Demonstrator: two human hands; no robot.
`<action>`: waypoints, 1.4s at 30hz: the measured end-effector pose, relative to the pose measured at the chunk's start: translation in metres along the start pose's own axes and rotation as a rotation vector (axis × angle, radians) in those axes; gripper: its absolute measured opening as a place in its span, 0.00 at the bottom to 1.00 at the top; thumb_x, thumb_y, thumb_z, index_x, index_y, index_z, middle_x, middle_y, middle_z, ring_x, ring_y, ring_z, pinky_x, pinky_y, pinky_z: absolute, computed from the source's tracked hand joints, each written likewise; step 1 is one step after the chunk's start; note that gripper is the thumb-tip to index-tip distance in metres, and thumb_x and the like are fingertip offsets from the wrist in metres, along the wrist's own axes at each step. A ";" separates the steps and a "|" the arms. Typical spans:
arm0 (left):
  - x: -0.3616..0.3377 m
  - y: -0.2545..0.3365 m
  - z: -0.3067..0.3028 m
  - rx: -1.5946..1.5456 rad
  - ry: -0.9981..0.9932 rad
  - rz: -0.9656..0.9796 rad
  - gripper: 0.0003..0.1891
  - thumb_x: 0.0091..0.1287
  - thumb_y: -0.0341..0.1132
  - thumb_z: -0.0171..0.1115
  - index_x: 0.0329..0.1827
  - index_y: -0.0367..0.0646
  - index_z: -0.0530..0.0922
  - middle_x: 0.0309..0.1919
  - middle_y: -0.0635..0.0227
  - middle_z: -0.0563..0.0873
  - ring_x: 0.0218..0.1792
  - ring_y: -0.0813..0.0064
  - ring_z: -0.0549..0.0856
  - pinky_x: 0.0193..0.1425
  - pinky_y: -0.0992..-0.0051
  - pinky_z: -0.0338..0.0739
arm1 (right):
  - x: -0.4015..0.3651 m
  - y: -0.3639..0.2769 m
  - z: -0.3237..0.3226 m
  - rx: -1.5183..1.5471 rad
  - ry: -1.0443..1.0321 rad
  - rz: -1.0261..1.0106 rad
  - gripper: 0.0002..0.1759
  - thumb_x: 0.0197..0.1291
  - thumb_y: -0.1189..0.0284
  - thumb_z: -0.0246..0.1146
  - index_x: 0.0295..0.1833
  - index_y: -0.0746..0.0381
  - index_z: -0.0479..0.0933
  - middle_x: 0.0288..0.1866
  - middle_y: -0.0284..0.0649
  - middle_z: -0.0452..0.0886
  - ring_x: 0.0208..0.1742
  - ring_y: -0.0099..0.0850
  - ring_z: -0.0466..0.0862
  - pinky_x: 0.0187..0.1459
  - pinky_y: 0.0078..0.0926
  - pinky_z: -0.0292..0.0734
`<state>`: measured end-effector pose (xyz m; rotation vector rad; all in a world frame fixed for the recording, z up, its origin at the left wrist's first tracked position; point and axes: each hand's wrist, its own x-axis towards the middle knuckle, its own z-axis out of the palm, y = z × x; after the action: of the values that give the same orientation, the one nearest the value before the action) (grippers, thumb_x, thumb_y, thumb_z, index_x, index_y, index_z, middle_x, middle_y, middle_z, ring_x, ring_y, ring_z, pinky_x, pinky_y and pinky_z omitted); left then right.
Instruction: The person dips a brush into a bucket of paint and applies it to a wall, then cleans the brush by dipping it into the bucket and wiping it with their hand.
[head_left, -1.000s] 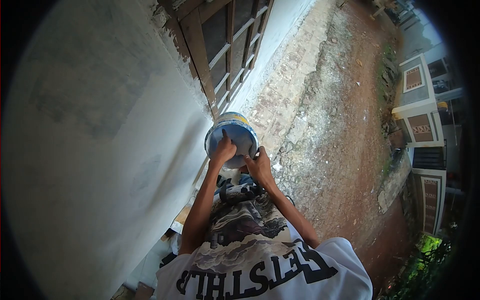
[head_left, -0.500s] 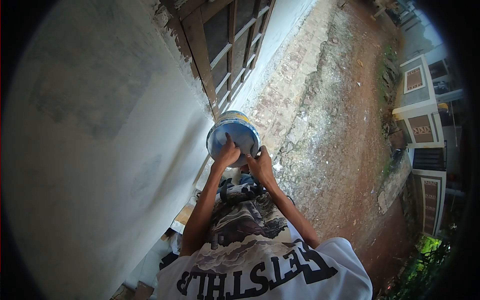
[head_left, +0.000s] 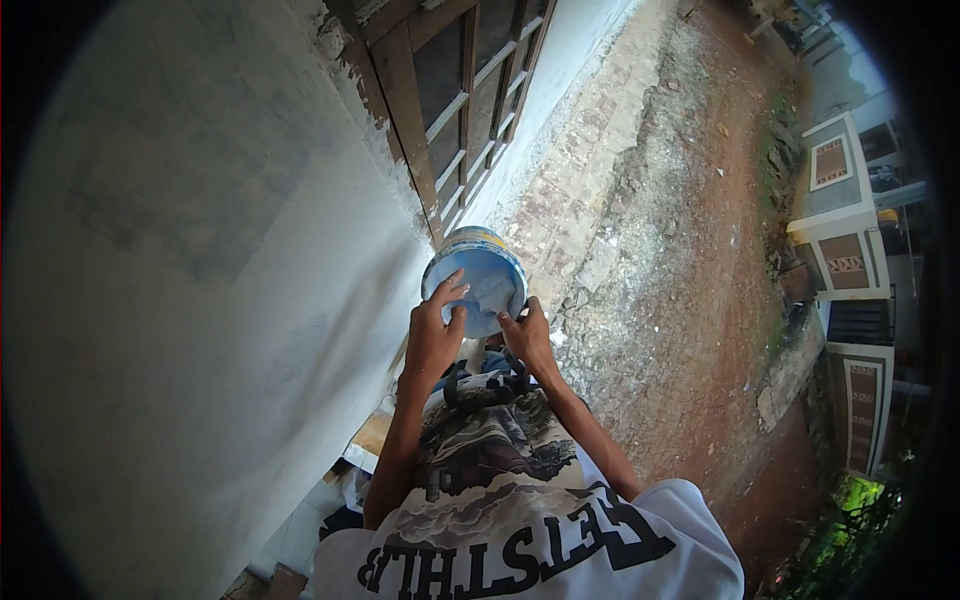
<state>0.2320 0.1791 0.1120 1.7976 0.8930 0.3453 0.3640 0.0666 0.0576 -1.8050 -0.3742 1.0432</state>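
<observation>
A round blue bucket (head_left: 474, 262) with yellow and pale smears on its outside is held in front of my body, its mouth tilted toward me. Pale grey-white paste (head_left: 494, 291) coats part of the inside. My right hand (head_left: 528, 334) grips the bucket's right rim, thumb on the inner side and fingers outside. Over the left side of the mouth is my left hand (head_left: 436, 328), its thumb and fingers apart, with whitish residue on the fingertips. Nothing shows between those fingers.
Close on my left stands a pale, patchily coated wall (head_left: 250, 260), with a brown wooden window frame (head_left: 408, 130) ahead. A rough stone and dirt path (head_left: 680, 270) runs along the right. Beyond it are pale gate walls (head_left: 838, 210).
My left hand has drawn back from deep inside the bucket to its left rim, and its fingers have spread. My right hand keeps its hold; the bucket has shifted slightly right.
</observation>
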 end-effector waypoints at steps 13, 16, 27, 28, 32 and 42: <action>-0.005 -0.028 0.006 -0.945 -0.025 0.052 0.45 0.55 0.26 0.48 0.79 0.37 0.42 0.66 0.42 0.72 0.69 0.55 0.71 0.74 0.62 0.58 | 0.010 0.016 0.002 -0.002 -0.006 -0.005 0.25 0.62 0.76 0.61 0.57 0.79 0.59 0.43 0.60 0.82 0.31 0.43 0.89 0.28 0.31 0.83; 0.002 -0.038 0.019 -1.035 -0.080 -0.003 0.47 0.55 0.30 0.49 0.78 0.35 0.37 0.67 0.40 0.70 0.74 0.55 0.62 0.79 0.58 0.42 | 0.006 0.012 0.003 0.010 -0.002 -0.011 0.24 0.62 0.76 0.61 0.56 0.78 0.60 0.42 0.61 0.82 0.31 0.43 0.89 0.28 0.31 0.83; 0.011 -0.070 0.062 -0.842 -0.158 -0.170 0.44 0.63 0.37 0.45 0.77 0.34 0.31 0.72 0.51 0.66 0.79 0.64 0.47 0.80 0.62 0.33 | -0.001 0.003 0.003 0.007 0.007 0.015 0.22 0.61 0.77 0.61 0.55 0.76 0.61 0.38 0.58 0.83 0.30 0.42 0.88 0.27 0.30 0.83; 0.014 -0.072 0.064 -0.810 -0.176 -0.166 0.42 0.67 0.38 0.43 0.77 0.35 0.30 0.73 0.52 0.65 0.79 0.65 0.45 0.80 0.62 0.33 | -0.001 0.003 0.003 0.012 0.009 0.003 0.21 0.61 0.77 0.61 0.54 0.76 0.62 0.38 0.57 0.83 0.30 0.42 0.88 0.27 0.30 0.83; 0.029 -0.089 0.075 -0.774 -0.169 -0.207 0.38 0.73 0.44 0.37 0.78 0.36 0.31 0.75 0.55 0.61 0.79 0.67 0.42 0.80 0.64 0.33 | -0.002 0.003 0.004 -0.014 0.010 0.001 0.21 0.61 0.77 0.61 0.54 0.75 0.62 0.37 0.57 0.84 0.30 0.42 0.88 0.28 0.30 0.83; 0.076 -0.155 0.099 -0.706 -0.042 -0.375 0.24 0.70 0.47 0.46 0.60 0.39 0.69 0.60 0.58 0.76 0.63 0.67 0.71 0.71 0.65 0.56 | -0.005 0.006 0.005 -0.019 0.025 -0.038 0.19 0.61 0.73 0.61 0.50 0.74 0.63 0.30 0.56 0.83 0.28 0.39 0.88 0.27 0.30 0.81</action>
<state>0.2805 0.1926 -0.0802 0.9660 0.9100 0.3245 0.3560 0.0637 0.0541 -1.8199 -0.4025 0.9929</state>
